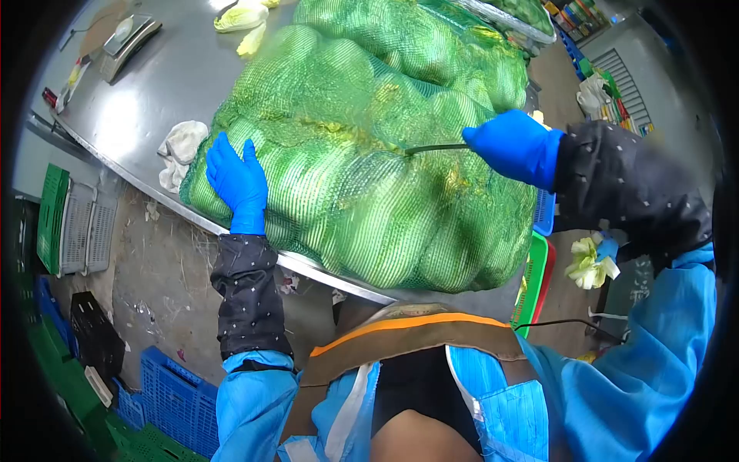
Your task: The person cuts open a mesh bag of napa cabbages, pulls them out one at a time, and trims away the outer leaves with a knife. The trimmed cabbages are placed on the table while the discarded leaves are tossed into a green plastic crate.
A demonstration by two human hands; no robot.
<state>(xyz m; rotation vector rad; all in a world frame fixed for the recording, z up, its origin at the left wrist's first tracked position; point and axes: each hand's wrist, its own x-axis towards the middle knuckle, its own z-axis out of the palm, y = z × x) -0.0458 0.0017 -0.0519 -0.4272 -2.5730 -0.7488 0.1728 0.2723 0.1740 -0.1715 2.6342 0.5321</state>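
Note:
A big green net sack (400,215) packed with pale, long-leafed cabbages lies across the metal table in front of me. My left hand (236,181), in a blue glove, rests on its left side with the fingers spread. Over on the right, my blue-gloved right hand (512,146) is closed around a thin, dark, slightly curved tool (435,148). The tip of that tool points left and meets the netting near the middle of the sack. Its handle is hidden in my fist.
A second net sack (416,42) lies behind. Loose cabbage leaves (245,19), a scale (132,42) and a white cloth (182,150) are on the metal table (192,69). Below right, another person's blue-gloved hand (608,246) holds a cabbage piece (591,266). Crates (178,400) stand at lower left.

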